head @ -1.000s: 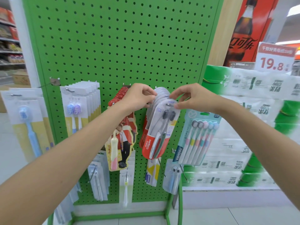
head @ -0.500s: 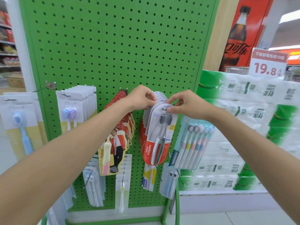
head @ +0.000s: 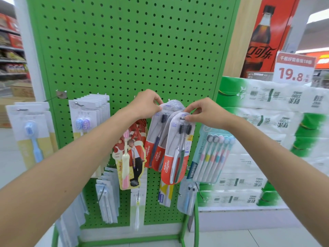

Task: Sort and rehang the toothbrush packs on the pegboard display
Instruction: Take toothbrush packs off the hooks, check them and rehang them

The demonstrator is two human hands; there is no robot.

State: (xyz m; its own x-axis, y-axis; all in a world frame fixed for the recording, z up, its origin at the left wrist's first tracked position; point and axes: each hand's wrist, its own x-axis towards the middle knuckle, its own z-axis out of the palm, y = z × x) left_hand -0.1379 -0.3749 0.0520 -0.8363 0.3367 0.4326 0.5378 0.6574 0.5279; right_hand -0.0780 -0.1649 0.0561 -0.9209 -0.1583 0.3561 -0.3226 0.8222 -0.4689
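Looking forward and down at a green pegboard (head: 124, 50) in a shop aisle, with both bare arms stretched out to its middle row.

Pinching the rounded top of the front Colgate pack (head: 176, 154) with the right hand (head: 204, 113), thumb and forefinger curled tight by the hang hole, right at the visible metal peg tip (head: 182, 118). Hanging from that pinch at a slight tilt, lower end swung leftward, red base downward, two dark-bristled brushes inside. Impossible to tell: hang hole on the peg or just off it.

Gripping the tops of the rear Colgate packs (head: 154, 145) with the left hand (head: 144, 104), fingers curled over their upper edges, holding them back toward the board, behind the front pack.

Just left of these, a bunch of red cartoon-figure packs (head: 132, 157) with a pink and cream brush in front. Further left, a row of white packs (head: 89, 118) with lilac and blue brush heads, then pale packs (head: 32, 132) with a single blue brush beside the board's left edge. Just below the right wrist, a teal multi-brush pack (head: 211, 154) holding a row of pastel brushes. Underneath, a lower row of white and clear packs (head: 106, 198).

To the right of the board, stacked green and white paper rolls (head: 267, 122), a red price sign (head: 293, 70) reading 19.8, and a cola poster (head: 263, 36) behind.
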